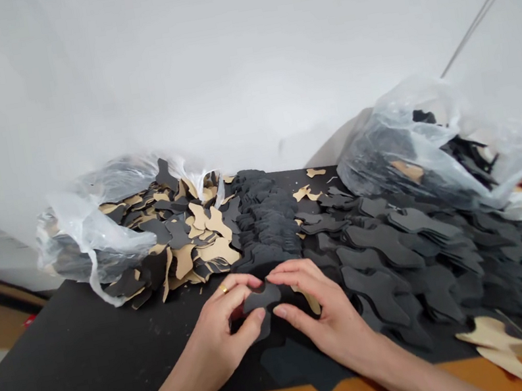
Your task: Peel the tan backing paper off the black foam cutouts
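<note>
A small dark grey die-cut piece with curved edges is between my hands, above the black table. My left hand, with a ring on one finger, pinches it from the left, thumb in front and fingers behind. Closing in from the right, my right hand has its thumb and fingertips at the piece's right edge, curled in a pinch. Part of a tan backing piece shows behind my right hand. Below the hands, another dark piece lies at the table's front edge. My palms hide part of what is held.
Beyond my hands runs a stacked row of dark pieces. Mixed tan and dark pieces spill from a plastic bag at left. Overlapping dark pieces spread right, below another plastic bag. Tan scraps lie front right.
</note>
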The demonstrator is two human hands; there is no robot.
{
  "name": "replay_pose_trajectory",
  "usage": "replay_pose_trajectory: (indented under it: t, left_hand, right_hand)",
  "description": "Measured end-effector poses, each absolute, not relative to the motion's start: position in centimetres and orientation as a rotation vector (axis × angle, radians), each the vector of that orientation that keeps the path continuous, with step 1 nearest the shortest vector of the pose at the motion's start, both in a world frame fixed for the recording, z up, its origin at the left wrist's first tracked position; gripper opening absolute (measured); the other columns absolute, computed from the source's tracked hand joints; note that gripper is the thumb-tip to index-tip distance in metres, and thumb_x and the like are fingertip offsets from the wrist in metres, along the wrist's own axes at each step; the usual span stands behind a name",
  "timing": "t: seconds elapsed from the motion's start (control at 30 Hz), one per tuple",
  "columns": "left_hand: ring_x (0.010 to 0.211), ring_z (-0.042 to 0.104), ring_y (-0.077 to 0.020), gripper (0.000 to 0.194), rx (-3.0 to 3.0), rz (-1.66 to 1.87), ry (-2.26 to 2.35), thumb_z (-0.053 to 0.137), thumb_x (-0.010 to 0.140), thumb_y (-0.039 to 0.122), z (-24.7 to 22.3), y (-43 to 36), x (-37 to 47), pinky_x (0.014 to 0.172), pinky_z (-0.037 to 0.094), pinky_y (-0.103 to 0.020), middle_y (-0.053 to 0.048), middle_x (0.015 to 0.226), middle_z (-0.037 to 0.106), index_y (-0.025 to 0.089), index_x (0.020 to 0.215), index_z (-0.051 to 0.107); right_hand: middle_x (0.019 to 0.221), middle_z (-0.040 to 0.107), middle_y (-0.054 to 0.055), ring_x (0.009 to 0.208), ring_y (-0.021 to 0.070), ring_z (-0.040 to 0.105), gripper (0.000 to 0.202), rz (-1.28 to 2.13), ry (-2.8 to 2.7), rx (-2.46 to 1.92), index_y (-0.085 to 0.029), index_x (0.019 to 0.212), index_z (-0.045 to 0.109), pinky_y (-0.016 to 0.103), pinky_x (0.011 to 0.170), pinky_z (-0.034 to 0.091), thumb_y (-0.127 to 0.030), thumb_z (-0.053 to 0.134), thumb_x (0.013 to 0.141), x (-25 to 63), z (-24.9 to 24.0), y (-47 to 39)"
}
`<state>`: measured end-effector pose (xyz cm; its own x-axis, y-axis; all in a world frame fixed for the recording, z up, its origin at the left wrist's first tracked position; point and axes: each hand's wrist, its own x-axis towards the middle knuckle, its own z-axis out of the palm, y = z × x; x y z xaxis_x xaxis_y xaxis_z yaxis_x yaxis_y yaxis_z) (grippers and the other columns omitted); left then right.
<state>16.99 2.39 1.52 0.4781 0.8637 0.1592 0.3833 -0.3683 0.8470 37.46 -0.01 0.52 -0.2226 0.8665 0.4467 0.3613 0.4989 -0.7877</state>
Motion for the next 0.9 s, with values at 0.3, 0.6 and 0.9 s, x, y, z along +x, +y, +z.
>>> replay_pose_trajectory:
  t: [0.3, 0.6, 0.9]
  left_hand:
    - [0.075, 0.057, -0.0132, 0.009, 1.785, 0.744, 1.034, 0.058, 0.091, 0.027, 0.51, 2.47, 17.09, 0.069, 0.044, -0.022, 0.003, 0.078, 0.061, 0.02, 0.095, 0.062]
    - [0.081, 0.06, -0.0131, 0.014, 1.772, 0.749, 1.005, 0.062, 0.088, 0.023, 0.78, 2.33, 17.3, 0.074, 0.045, -0.02, 0.003, 0.085, 0.067, 0.022, 0.1, 0.069]
    - [0.081, 0.06, -0.0138, 0.018, 1.766, 0.692, 1.003, 0.064, 0.085, 0.023, 0.99, 2.31, 17.22, 0.076, 0.045, -0.021, 0.002, 0.086, 0.069, 0.023, 0.1, 0.073]
  right_hand:
    - [0.073, 0.062, 0.0, 0.065, 0.012, 0.053, 0.015, 1.152, -1.621, -1.169, -0.017, 0.082, 0.071, 0.025, 0.061, 0.043, -0.03, 0.065, 0.087, 37.41, 0.81, 0.36]
    - [0.062, 0.056, -0.004, 0.058, 0.0088, 0.05, 0.021, 1.624, -1.295, -1.118, -0.015, 0.072, 0.069, 0.024, 0.055, 0.054, -0.035, 0.076, 0.072, 37.68, 0.49, 0.94]
    - [0.052, 0.063, -0.002, 0.046, 0.0081, 0.057, 0.007, 1.756, -1.212, -1.132, -0.014, 0.066, 0.07, 0.02, 0.05, 0.051, -0.02, 0.071, 0.066, 37.76, 0.33, 0.74]
